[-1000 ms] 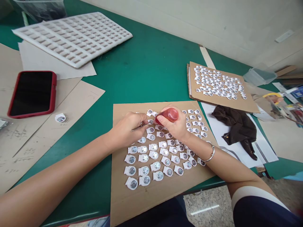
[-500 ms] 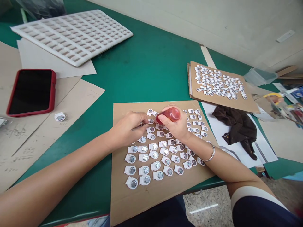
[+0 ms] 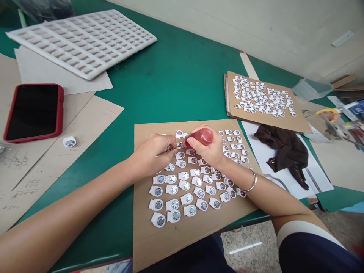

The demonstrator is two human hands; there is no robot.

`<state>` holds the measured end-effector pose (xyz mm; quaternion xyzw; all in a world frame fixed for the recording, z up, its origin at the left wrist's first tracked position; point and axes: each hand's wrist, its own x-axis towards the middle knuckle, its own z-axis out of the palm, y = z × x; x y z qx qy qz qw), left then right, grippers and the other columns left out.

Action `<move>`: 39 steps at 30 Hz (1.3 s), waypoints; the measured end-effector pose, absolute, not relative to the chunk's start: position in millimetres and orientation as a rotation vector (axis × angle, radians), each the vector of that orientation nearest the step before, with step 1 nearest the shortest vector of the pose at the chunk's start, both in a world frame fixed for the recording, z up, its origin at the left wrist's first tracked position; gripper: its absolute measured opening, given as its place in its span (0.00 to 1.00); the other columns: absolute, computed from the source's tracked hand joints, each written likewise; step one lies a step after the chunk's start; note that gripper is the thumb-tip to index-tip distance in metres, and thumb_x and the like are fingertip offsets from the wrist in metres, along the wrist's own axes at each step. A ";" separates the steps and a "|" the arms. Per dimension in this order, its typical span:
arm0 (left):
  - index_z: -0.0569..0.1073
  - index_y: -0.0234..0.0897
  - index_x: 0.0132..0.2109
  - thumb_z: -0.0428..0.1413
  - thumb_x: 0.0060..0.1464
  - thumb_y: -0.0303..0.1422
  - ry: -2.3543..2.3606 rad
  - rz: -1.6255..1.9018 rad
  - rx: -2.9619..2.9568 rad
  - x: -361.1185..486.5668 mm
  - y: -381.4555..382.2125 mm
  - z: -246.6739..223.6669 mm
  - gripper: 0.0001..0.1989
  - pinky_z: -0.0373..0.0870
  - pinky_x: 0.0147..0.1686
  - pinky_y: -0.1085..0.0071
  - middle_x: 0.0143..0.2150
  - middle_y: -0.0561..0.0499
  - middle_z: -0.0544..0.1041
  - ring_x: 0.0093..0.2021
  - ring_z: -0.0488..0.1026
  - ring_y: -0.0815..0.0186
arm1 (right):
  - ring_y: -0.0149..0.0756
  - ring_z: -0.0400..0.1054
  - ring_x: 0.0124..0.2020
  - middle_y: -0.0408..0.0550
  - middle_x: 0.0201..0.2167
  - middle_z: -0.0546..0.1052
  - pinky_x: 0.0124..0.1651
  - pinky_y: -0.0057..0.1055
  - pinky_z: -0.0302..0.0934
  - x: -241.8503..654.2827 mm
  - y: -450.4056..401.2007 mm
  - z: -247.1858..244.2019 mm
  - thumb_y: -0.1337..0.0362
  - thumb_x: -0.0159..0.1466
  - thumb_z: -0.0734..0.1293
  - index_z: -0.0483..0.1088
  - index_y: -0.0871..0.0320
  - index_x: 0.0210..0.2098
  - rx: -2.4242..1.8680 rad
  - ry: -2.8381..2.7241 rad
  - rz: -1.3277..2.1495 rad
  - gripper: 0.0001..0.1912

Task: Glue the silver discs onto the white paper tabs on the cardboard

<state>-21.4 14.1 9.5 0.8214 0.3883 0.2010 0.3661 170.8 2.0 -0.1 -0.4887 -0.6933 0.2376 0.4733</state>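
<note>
A pair of thin metal tweezers [image 3: 165, 152] is pinched in my left hand [image 3: 152, 154], which rests low over the cardboard sheet [image 3: 153, 248]. My right hand [image 3: 212, 151] is wrapped around a red, bulb-shaped squeeze bottle [image 3: 202, 136], tilted with its narrow end toward the left fingertips. Between the two hands lies a small white tab with a round metal piece [image 3: 180, 145]; whether either tool touches it I cannot tell. Many similar metal pieces on white tabs [image 3: 190, 210] stand in rows on the sheet. My right hand and forearm hide some of them.
A second cardboard sheet [image 3: 298, 123] with many small tabs lies at back right, beside a dark brown cloth [image 3: 284, 151]. At left are a red-cased phone [image 3: 34, 112], one loose tabbed piece [image 3: 69, 141] and a white gridded tray [image 3: 91, 72]. A clear plastic box [image 3: 313, 89] sits far right.
Both hands keep nearly the same pose and hold on their things. The whole view has shifted slightly, with the phone and tray now a little further left.
</note>
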 end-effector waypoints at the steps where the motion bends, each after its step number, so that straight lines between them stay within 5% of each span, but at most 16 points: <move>1: 0.70 0.35 0.30 0.49 0.52 0.27 0.999 0.519 2.116 -21.4 14.1 8.7 0.05 0.54 0.21 0.74 0.23 0.54 0.69 0.21 0.62 0.72 | 0.32 0.68 0.32 0.43 0.29 0.72 0.38 0.34 0.64 171.5 1.9 0.2 0.59 0.52 0.70 0.67 0.56 0.29 -1.201 -1.684 0.587 0.09; 10: 0.73 0.36 0.31 0.55 0.49 0.34 1.133 0.647 1.880 -24.0 20.2 25.3 0.06 0.62 0.23 0.75 0.29 0.52 0.75 0.27 0.70 0.68 | 0.35 0.71 0.21 0.41 0.20 0.71 0.14 0.27 0.54 198.4 11.2 33.3 0.53 0.58 0.62 0.62 0.53 0.33 -1.149 -1.124 0.967 0.11; 16: 0.73 0.35 0.32 0.57 0.48 0.39 1.259 0.758 1.776 -28.2 7.6 43.8 0.10 0.65 0.24 0.73 0.30 0.50 0.76 0.29 0.72 0.66 | 0.32 0.69 0.21 0.41 0.22 0.67 0.13 0.25 0.50 213.9 15.4 49.5 0.47 0.58 0.60 0.62 0.53 0.34 -1.105 -0.948 1.078 0.15; 24: 0.71 0.36 0.35 0.53 0.53 0.32 1.132 0.754 2.165 -27.6 -22.9 10.3 0.05 0.65 0.27 0.72 0.32 0.50 0.77 0.30 0.72 0.67 | 0.32 0.69 0.22 0.40 0.22 0.68 0.13 0.26 0.49 200.8 9.9 44.2 0.44 0.57 0.59 0.61 0.50 0.32 -1.130 -1.140 1.024 0.17; 39: 0.67 0.36 0.35 0.50 0.55 0.27 0.906 0.752 2.335 -25.3 -25.0 -2.3 0.02 0.64 0.32 0.69 0.29 0.53 0.72 0.28 0.69 0.69 | 0.29 0.65 0.16 0.39 0.18 0.66 0.12 0.27 0.49 178.2 4.3 35.9 0.46 0.57 0.61 0.60 0.53 0.30 -1.144 -1.268 0.861 0.16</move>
